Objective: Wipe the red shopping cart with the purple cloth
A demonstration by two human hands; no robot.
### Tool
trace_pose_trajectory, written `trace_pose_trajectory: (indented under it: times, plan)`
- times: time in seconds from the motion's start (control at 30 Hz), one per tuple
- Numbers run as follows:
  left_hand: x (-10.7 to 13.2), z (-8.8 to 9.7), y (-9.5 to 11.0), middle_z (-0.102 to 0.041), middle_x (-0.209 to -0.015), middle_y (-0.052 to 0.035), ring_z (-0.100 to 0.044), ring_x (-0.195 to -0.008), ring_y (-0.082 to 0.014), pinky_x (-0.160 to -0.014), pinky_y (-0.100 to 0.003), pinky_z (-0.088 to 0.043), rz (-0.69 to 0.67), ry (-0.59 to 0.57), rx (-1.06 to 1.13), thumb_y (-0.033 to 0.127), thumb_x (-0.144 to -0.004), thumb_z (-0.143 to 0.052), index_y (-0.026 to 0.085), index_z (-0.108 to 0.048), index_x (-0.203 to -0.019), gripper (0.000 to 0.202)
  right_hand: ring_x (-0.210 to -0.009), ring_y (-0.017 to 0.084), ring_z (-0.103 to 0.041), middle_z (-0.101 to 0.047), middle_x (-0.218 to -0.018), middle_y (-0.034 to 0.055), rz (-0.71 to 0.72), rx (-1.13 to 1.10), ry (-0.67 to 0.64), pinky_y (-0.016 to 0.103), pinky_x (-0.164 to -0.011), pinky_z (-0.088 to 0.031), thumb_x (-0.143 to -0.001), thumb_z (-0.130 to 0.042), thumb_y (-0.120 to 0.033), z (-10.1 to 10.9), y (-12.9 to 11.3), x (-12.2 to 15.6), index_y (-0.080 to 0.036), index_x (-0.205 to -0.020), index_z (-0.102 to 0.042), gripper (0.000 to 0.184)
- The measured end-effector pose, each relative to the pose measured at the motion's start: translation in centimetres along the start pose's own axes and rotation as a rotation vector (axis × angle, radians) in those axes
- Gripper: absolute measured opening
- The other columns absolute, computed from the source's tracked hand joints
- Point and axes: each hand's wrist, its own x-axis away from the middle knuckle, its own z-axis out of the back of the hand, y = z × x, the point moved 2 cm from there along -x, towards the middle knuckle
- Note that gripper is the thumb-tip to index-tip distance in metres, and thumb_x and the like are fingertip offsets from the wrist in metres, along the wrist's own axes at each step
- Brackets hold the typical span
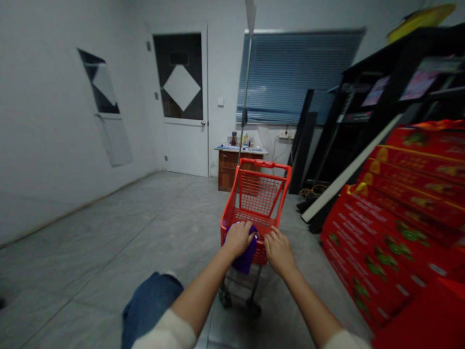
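Hands come first: we find both at the near rim of the small red plastic shopping cart (259,196), which stands on the grey tiled floor (109,232) just ahead of the person's blue-jeaned knee (148,300). The left hand (238,237) is closed over a soft purple pouch-like item (247,259) hanging at the rim's left end. The right hand (279,252) is curled narrow on the rim's right end, touching it.

In our judgement, the push is best made with even pressure from both hands. The cart's front should be held off the stacked red printed cartons (399,213) along the floor's right edge, and the purple item pinned clear of the wheels.

Count:
- two hands
- one cart
- one purple item
- two black wheels (225,296) in view, the rest hidden
- one thin grey pole (246,97) rising at the cart's far rim
- at least five cartons, blur preventing an exact tally
- one brown wooden desk (232,167) at the far wall
- one white door (185,140)
- one blue slatted blind (290,72)
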Motion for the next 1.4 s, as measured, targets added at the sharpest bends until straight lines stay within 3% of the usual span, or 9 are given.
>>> trace_pose_trajectory:
  times: [0.17, 0.27, 0.43, 0.63, 0.8, 0.93, 1.13, 1.3, 1.4]
  plan:
    - [0.3, 0.4, -3.3, -0.065, -0.107, -0.0081, -0.062, -0.104, -0.0213, -0.091, -0.033, -0.044, 0.156, 0.059, -0.027, 0.036, -0.097, -0.048, 0.019, -0.053, -0.117, 0.027, -0.132, 0.023, -0.046, -0.069, -0.113, 0.0093, -0.048, 0.01, 0.009, 0.036, -0.102, -0.034, -0.1, -0.034, -0.025, -0.3, -2.0, -0.1, -0.02, -0.098, -0.069, 0.035]
    - [0.7, 0.1, -2.8, -0.065, -0.107, -0.0097, -0.062, -0.101, -0.0224, -0.089, -0.034, -0.045, 0.176, 0.074, -0.045, 0.036, -0.097, -0.047, 0.018, -0.054, -0.117, 0.028, -0.131, 0.024, -0.046, -0.069, -0.114, 0.0099, -0.08, 0.005, 0.033, 0.036, -0.102, -0.033, -0.1, -0.035, -0.025, -0.7, -3.1, -0.2, -0.02, -0.104, -0.069, 0.035]
    - [0.7, -0.2, -1.4, -0.065, -0.11, -0.0086, -0.061, -0.105, -0.0222, -0.091, -0.033, -0.045, -0.023, 0.022, 0.013, 0.037, -0.096, -0.049, 0.02, -0.053, -0.119, 0.029, -0.13, 0.024, -0.047, -0.069, -0.114, 0.0098, -0.091, 0.022, 0.047, 0.037, -0.1, -0.033, -0.1, -0.035, -0.026, -0.7, -3.2, 0.3, -0.021, -0.104, -0.069, 0.034]
    - [0.0, 1.1, -4.2, -0.067, -0.106, -0.0084, -0.063, -0.104, -0.0212, -0.091, -0.032, -0.045, 0.123, 0.01, -0.001, 0.038, -0.097, -0.048, 0.019, -0.055, -0.115, 0.027, -0.131, 0.023, -0.046, -0.068, -0.112, 0.0086, -0.104, -0.001, 0.054, 0.035, -0.101, -0.033, -0.1, -0.035, -0.026, -0.6, -3.1, 1.0, -0.022, -0.105, -0.068, 0.033]
    - [0.8, 0.5, -2.0, -0.067, -0.107, -0.0091, -0.064, -0.101, -0.0224, -0.088, -0.033, -0.046, 0.078, 0.012, -0.031, 0.037, -0.096, -0.048, 0.019, -0.055, -0.115, 0.027, -0.128, 0.025, -0.046, -0.067, -0.115, 0.0098, -0.146, -0.016, 0.095, 0.036, -0.101, -0.033, -0.1, -0.035, -0.026, -0.7, -3.8, 1.3, -0.022, -0.108, -0.069, 0.035]
    - [0.6, 0.5, -1.1, -0.067, -0.11, -0.0082, -0.064, -0.104, -0.0226, -0.088, -0.032, -0.046, -0.062, -0.037, 0.006, 0.039, -0.096, -0.05, 0.02, -0.055, -0.116, 0.028, -0.129, 0.024, -0.045, -0.068, -0.113, 0.0096, -0.138, -0.024, 0.094, 0.036, -0.101, -0.033, -0.1, -0.036, -0.027, -0.5, -3.3, 1.9, -0.023, -0.112, -0.068, 0.035]
    - [-0.6, 1.5, -4.0, -0.068, -0.107, -0.0091, -0.064, -0.104, -0.0223, -0.089, -0.032, -0.046, 0.138, -0.015, -0.012, 0.036, -0.096, -0.048, 0.019, -0.055, -0.112, 0.025, -0.127, 0.023, -0.046, -0.067, -0.114, 0.0081, -0.135, -0.032, 0.081, 0.037, -0.103, -0.032, -0.099, -0.036, -0.025, 0.2, -2.8, 2.0, -0.024, -0.111, -0.069, 0.035]
    - [0.1, 0.7, -2.1, -0.068, -0.106, -0.0095, -0.064, -0.101, -0.0231, -0.088, -0.033, -0.046, 0.087, -0.027, -0.043, 0.037, -0.095, -0.049, 0.019, -0.055, -0.111, 0.024, -0.112, 0.022, -0.055, -0.067, -0.114, 0.0077, -0.119, -0.065, 0.114, 0.039, -0.101, -0.036, -0.098, -0.036, -0.027, 0.0, -1.1, 0.8, -0.025, -0.11, -0.07, 0.036]
    - [0.1, 0.6, -1.8, -0.067, -0.106, -0.0087, -0.064, -0.102, -0.0227, -0.089, -0.033, -0.046, 0.023, -0.064, -0.011, 0.039, -0.096, -0.047, 0.02, -0.054, -0.112, 0.026, -0.127, 0.024, -0.047, -0.062, -0.129, 0.0087, -0.067, -0.09, 0.221, 0.044, -0.109, -0.033, -0.096, -0.037, -0.026, -1.0, 0.9, 0.7, -0.023, -0.113, -0.069, 0.036]
